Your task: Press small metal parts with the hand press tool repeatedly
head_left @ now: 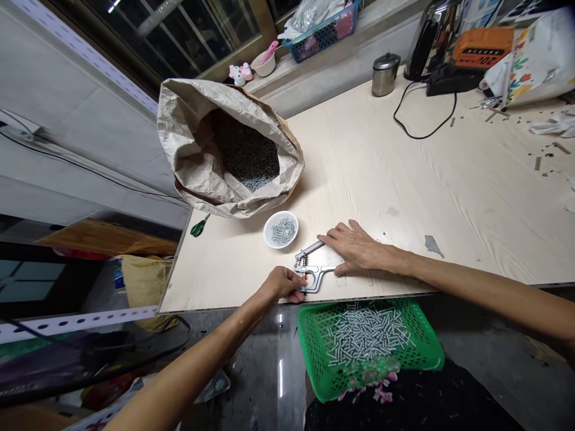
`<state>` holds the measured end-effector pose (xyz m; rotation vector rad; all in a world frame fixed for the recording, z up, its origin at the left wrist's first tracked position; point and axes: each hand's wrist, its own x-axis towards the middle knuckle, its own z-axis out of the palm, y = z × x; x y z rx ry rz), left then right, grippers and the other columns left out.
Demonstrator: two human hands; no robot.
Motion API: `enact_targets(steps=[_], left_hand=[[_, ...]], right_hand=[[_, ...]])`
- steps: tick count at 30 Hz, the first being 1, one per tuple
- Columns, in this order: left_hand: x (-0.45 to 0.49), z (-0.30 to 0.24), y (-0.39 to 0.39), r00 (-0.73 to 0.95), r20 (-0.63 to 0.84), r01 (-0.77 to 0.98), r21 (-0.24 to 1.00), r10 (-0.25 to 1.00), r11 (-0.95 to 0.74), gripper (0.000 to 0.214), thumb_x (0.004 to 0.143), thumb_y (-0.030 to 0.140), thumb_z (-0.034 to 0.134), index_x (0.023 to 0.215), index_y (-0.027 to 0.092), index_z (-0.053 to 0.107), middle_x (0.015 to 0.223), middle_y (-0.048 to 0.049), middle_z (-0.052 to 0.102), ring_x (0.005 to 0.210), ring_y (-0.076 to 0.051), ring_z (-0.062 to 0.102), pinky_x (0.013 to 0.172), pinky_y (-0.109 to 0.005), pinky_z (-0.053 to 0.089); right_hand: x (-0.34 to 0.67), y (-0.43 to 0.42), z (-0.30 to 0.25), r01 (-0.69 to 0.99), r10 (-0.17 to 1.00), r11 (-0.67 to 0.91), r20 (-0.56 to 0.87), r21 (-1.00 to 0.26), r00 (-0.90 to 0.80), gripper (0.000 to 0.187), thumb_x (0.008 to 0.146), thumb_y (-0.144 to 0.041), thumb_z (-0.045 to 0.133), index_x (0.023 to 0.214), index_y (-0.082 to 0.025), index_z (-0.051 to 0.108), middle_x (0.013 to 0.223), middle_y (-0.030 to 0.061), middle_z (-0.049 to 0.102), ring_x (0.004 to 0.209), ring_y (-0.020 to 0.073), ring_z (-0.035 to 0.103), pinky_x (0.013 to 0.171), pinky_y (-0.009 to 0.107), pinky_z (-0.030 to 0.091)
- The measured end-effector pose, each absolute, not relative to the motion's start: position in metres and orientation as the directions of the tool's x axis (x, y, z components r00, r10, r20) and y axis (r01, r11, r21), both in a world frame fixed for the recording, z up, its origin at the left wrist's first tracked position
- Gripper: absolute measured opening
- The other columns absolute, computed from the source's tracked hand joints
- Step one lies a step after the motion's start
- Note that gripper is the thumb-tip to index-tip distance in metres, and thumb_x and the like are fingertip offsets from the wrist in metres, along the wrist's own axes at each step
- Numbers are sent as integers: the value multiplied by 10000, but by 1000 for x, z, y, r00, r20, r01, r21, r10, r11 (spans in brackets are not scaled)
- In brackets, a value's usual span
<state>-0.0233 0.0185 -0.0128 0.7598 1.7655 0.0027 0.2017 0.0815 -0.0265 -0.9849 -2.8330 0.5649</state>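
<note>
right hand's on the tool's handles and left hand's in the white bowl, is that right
Not quite: the head view shows the left hand at the head of the tool, not in the white bowl. The right hand is on the handles, as you say.

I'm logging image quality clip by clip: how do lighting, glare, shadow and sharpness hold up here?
Head view: table brightly lit; sack interior in deep shadow; white glare streak on the glossy floor; wide-angle stretching toward the frame edges; right hand and silver pliers reasonably sharp, though detail at the left hand's fingertips is too small to read.
</note>
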Motion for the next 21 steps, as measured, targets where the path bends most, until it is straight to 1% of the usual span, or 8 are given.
enact_targets(steps=[3,5,7,9,11,14,17,21], left_hand=[[-23,-11,14,-136,-859,515,365,494,776,280,670,371,769,614,136,627,477,-22,630,459,-134,585,552,-274,478],[-19,-8,7,-183,-774,641,373,606,670,278,716,384,730,637,139,622,549,-37,642,532,-156,610,584,-288,482],[-11,-6,0,-179,-535,832,365,826,417,235,763,372,684,735,144,639,750,-75,678,701,-198,644,659,-319,492],[0,-7,-2,-1,-247,947,310,969,80,264,778,350,678,949,153,638,1049,-122,652,945,-252,618,782,-371,489],[9,-12,4,259,-113,935,278,959,-220,446,786,345,680,1172,161,551,1271,-157,549,1127,-289,530,890,-425,458],[16,-22,24,521,-113,832,287,846,-474,567,829,364,635,1318,168,423,1312,-159,512,1140,-279,500,941,-444,428],[16,-26,41,565,-171,816,263,807,-515,630,811,393,652,1340,163,399,1211,-139,553,1062,-271,514,923,-441,425],[19,-27,47,574,-154,800,317,804,-510,498,816,421,644,1221,167,504,1117,-108,571,1024,-261,496,882,-418,435]], right_hand=[[202,77,-29,569,611,727,-14,-385,-791,642,695,-388,767,1236,-151,515,1093,128,598,984,292,472,793,393,356],[202,74,-31,562,617,726,12,-396,-787,582,717,-338,755,1221,-162,521,1083,115,599,966,278,477,754,366,370],[201,70,-33,566,627,718,23,-405,-779,571,733,-292,744,1238,-171,505,1092,109,599,968,273,478,732,353,382],[200,65,-33,574,637,708,21,-412,-771,603,745,-254,736,1279,-164,472,1107,114,599,977,274,478,741,358,395],[200,62,-33,572,639,706,26,-418,-769,635,759,-238,723,1318,-148,435,1106,125,600,974,270,481,773,374,405],[204,58,-31,564,641,704,44,-432,-767,686,740,-255,737,1331,-127,415,1120,141,583,987,267,480,826,397,410],[212,56,-31,594,669,681,34,-428,-742,647,695,-319,766,1244,-121,484,1112,148,561,997,281,475,824,408,421],[215,56,-35,646,708,667,47,-373,-704,349,795,-321,656,1086,-152,564,1031,132,570,946,279,480,783,406,423]])
